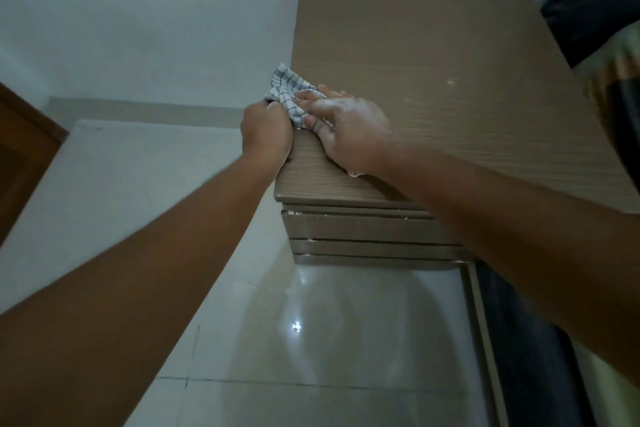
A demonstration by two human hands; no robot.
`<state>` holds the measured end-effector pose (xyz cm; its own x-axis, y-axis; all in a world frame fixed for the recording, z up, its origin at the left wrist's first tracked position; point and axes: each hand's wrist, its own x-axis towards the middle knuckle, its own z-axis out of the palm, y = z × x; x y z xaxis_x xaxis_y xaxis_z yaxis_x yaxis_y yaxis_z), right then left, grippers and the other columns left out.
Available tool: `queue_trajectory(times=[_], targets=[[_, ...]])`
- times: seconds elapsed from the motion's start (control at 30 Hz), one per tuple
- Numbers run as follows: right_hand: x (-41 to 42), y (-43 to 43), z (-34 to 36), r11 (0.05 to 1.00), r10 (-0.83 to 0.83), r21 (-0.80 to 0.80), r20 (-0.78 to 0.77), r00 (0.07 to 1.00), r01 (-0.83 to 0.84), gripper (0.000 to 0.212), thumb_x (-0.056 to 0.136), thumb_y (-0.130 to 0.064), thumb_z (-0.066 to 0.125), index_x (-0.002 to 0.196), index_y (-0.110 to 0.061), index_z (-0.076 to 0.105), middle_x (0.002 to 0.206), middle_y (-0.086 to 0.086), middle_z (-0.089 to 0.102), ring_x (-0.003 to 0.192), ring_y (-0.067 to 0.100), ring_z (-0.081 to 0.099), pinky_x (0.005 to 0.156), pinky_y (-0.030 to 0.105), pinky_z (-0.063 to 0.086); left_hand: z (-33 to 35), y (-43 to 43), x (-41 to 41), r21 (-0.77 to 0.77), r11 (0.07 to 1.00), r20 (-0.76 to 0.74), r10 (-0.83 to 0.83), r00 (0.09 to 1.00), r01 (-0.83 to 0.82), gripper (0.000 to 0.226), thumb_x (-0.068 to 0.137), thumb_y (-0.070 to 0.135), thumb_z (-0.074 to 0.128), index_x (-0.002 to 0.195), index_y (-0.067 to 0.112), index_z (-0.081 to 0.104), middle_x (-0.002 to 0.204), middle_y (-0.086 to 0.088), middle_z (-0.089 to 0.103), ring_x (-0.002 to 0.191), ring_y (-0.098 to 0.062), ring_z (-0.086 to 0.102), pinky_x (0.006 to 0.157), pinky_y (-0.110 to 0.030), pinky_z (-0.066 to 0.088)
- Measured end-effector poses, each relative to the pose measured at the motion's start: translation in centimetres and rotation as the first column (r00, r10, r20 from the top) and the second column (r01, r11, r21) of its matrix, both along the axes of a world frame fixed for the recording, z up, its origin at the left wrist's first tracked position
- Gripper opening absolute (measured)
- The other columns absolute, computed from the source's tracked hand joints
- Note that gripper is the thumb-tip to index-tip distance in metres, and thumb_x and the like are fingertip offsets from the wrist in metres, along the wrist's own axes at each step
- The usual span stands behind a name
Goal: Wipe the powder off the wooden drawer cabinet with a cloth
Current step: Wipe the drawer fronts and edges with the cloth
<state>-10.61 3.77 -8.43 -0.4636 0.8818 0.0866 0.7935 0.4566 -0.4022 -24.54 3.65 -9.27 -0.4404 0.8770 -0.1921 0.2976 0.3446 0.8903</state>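
Checked cloth [289,90] sits at L edge of the wooden cabinet [433,45] top, nr the front corner. My L hand [266,130] has its fingers clenched round a bunched end, just off the edge. R hand [349,128], fingers [311,95] fairly straight, presses the cloth flat on top; whitish powder on its back. Few pale specks [450,82] further along.

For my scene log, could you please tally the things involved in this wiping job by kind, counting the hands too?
Hands: 2, the left hand and the right hand
Checked cloth: 1
Wooden cabinet: 1
Total: 4
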Motion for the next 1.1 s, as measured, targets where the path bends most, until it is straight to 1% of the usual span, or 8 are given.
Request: queue_trajectory(times=[0.37, 0.5, 0.57, 0.63, 0.7, 0.77, 0.9, 1.1], targets=[[0.1, -5.5, -1.2, 0.989, 0.035, 0.148, -0.022, 0.999, -0.031, 0.036, 0.101, -0.046, 0.043, 0.136, -0.039, 0.054, 0.142, -0.013, 0.055, 0.129, 0.014, 0.053, 0.106, 0.039, 0.046, -1.6, -5.2, -0.1, 0.235, 0.972, 0.184, -0.035, 0.982, -0.009, 0.033, 0.097, 0.008, 0.045, 0.069, 0.016, 0.061, 0.070, 0.003, 0.060, 0.062, -0.012, 0.056, 0.051, -0.019, 0.044], [-0.3, -7.9, -1.3, 0.962, 0.057, 0.267, -0.015, 0.998, -0.051, 0.032, 0.103, -0.043, 0.045, 0.132, -0.037, 0.058, 0.127, -0.011, 0.066, 0.113, 0.013, 0.062, 0.092, 0.030, 0.051, -2.5, -6.3, -0.8, 0.349, 0.936, 0.303, -0.071, 0.950, -0.042, 0.036, 0.100, 0.005, 0.042, 0.071, 0.017, 0.060, 0.079, -0.004, 0.062, 0.079, -0.021, 0.062, 0.068, -0.020, 0.050], [-0.3, -8.7, -1.6, 0.945, 0.068, 0.322, -0.011, 0.998, -0.061, 0.031, 0.103, -0.042, 0.045, 0.130, -0.038, 0.059, 0.121, -0.012, 0.068, 0.107, 0.011, 0.062, 0.083, 0.026, 0.047, -3.3, -6.7, -1.2, 0.381, 0.924, 0.317, -0.100, 0.943, -0.030, 0.036, 0.100, -0.002, 0.042, 0.072, 0.016, 0.055, 0.081, -0.004, 0.059, 0.074, -0.016, 0.062, 0.056, -0.006, 0.044], [-0.4, -9.3, -2.1, 0.914, 0.080, 0.398, -0.003, 0.997, -0.072, 0.029, 0.103, -0.042, 0.046, 0.128, -0.038, 0.060, 0.115, -0.012, 0.070, 0.102, 0.011, 0.063, 0.080, 0.026, 0.047, -4.2, -7.3, -1.3, 0.451, 0.893, 0.345, -0.171, 0.923, -0.003, 0.027, 0.100, 0.000, 0.047, 0.087, 0.017, 0.065, 0.076, 0.004, 0.064, 0.053, -0.001, 0.062, 0.048, -0.011, 0.045], [-0.4, -9.7, -2.8, 0.859, 0.094, 0.504, 0.023, 0.995, -0.093, 0.029, 0.102, -0.040, 0.047, 0.126, -0.035, 0.062, 0.111, -0.009, 0.072, 0.098, 0.014, 0.066, 0.078, 0.028, 0.050, -4.7, -7.9, -1.4, 0.500, 0.866, 0.409, -0.209, 0.888, -0.027, 0.021, 0.099, 0.011, 0.052, 0.094, 0.016, 0.072, 0.069, 0.005, 0.066, 0.051, -0.004, 0.060, 0.059, -0.022, 0.048], [-0.2, -10.2, -3.4, 0.807, 0.128, 0.575, 0.053, 0.990, -0.135, 0.028, 0.101, -0.036, 0.049, 0.125, -0.029, 0.063, 0.112, -0.006, 0.073, 0.097, 0.017, 0.069, 0.078, 0.034, 0.055, -5.2, -8.5, -1.5, 0.517, 0.855, 0.392, -0.212, 0.895, -0.024, 0.029, 0.098, 0.011, 0.053, 0.077, 0.019, 0.072, 0.066, 0.002, 0.064, 0.055, -0.008, 0.059, 0.066, -0.031, 0.046], [0.5, -11.6, -5.6, 0.684, 0.256, 0.682, 0.105, 0.961, -0.257, 0.026, 0.098, -0.018, 0.056, 0.122, -0.017, 0.066, 0.132, 0.004, 0.065, 0.120, 0.022, 0.062, 0.092, 0.040, 0.057, -6.4, -10.7, -1.4, 0.592, 0.806, 0.351, -0.255, 0.901, -0.002, 0.048, 0.091, 0.002, 0.050, 0.052, 0.024, 0.068, 0.053, 0.011, 0.062, 0.050, -0.005, 0.059, 0.058, -0.023, 0.047], [3.7, -14.6, -14.0, 0.699, 0.323, 0.638, 0.121, 0.939, -0.323, 0.033, 0.099, -0.010, 0.060, 0.132, -0.011, 0.059, 0.138, 0.006, 0.060, 0.134, 0.019, 0.052, 0.097, 0.038, 0.056, -12.2, -13.4, -1.6, 0.740, 0.667, 0.227, -0.126, 0.966, -0.088, 0.029, 0.101, 0.005, 0.042, 0.098, 0.008, 0.071, 0.095, -0.001, 0.076, 0.090, -0.015, 0.074, 0.075, -0.032, 0.062]])
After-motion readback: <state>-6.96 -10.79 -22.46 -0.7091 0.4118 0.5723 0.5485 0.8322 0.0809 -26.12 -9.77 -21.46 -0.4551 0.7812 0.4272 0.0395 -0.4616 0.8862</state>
